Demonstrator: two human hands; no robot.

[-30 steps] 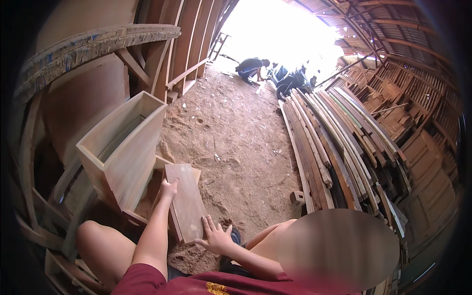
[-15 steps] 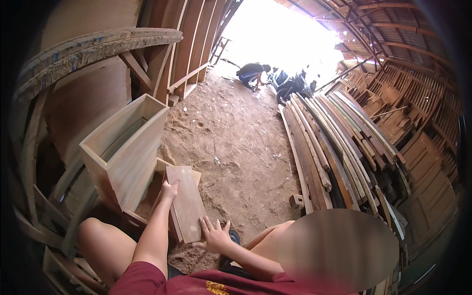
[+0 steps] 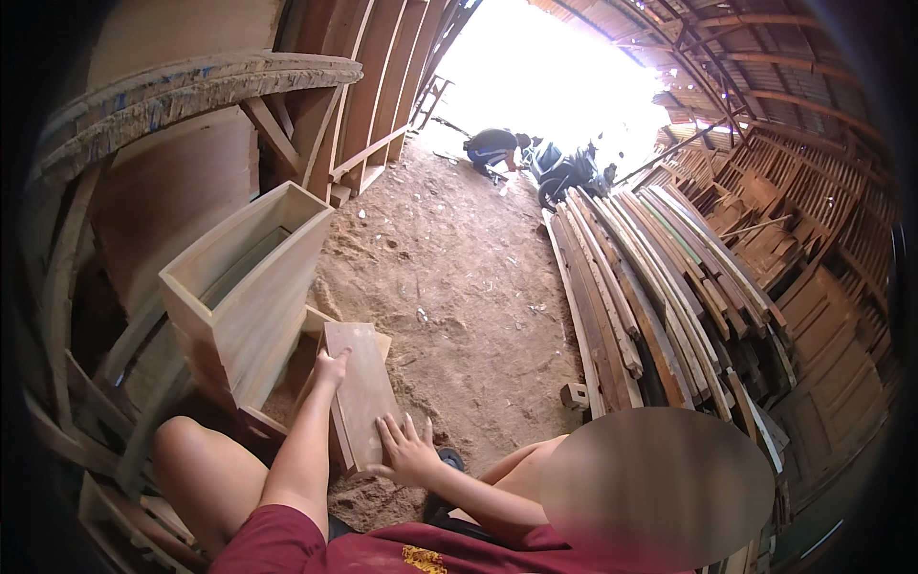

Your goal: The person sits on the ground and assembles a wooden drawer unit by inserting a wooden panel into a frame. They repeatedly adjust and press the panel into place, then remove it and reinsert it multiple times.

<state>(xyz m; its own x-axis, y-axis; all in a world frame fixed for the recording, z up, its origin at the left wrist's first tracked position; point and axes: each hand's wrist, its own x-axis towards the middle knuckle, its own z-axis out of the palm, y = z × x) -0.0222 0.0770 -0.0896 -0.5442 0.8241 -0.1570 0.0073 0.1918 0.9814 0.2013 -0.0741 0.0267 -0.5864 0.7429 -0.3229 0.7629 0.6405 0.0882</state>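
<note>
A flat, pale wooden panel point(image 3: 366, 397) lies lengthwise between my knees, on top of a wooden piece whose side shows along its left edge. My left hand point(image 3: 331, 369) is closed around the panel's left edge, thumb on the upper face. Near the panel's lower right corner, my right hand point(image 3: 411, 453) rests with fingers spread, the fingertips lying on the face. Just left of my left forearm stands a deep open-topped wooden box point(image 3: 251, 297), tall and narrow. Part of another wooden frame shows between that box and the panel.
Long planks point(image 3: 631, 287) are stacked on the right. Tall wooden frames point(image 3: 368, 105) and a rough beam point(image 3: 201, 91) stand at the left. On the sandy floor point(image 3: 449, 287) lies a small block point(image 3: 575, 395). Far ahead, a person point(image 3: 492, 147) crouches beside a motorcycle point(image 3: 569, 172).
My right hand has shifted slightly left, its fingers further onto the panel. My left hand keeps its hold. The person far ahead bends lower.
</note>
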